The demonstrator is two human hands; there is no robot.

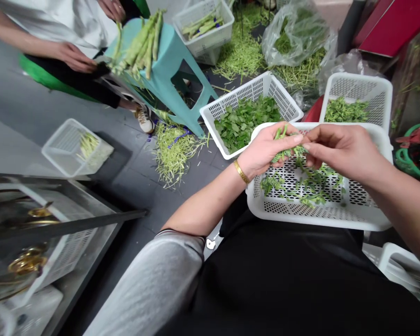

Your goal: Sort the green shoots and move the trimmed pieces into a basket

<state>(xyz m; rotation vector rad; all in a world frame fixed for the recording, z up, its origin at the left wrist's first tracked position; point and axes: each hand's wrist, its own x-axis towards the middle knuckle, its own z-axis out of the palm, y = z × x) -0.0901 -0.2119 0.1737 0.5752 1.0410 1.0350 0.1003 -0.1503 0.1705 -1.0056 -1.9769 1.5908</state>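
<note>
My left hand (266, 148), with a gold bracelet at the wrist, is closed around a small bunch of leafy greens (283, 153). Close against it, my right hand (339, 148) pinches with thumb and forefinger at the edge of the same bunch; what lies between those fingertips is too small to make out. Both hands are over a white perforated basket (318, 223) at my lap. Loose leafy sprigs (313, 198) are scattered on its bottom.
Beyond stand a white basket of leaves (215, 135) and another with greens (357, 80). A co-worker's hand (75, 57) is beside a teal stool (171, 46) bearing green stalks (143, 44). Peelings (177, 154) litter the floor. A metal rack (101, 205) is at left.
</note>
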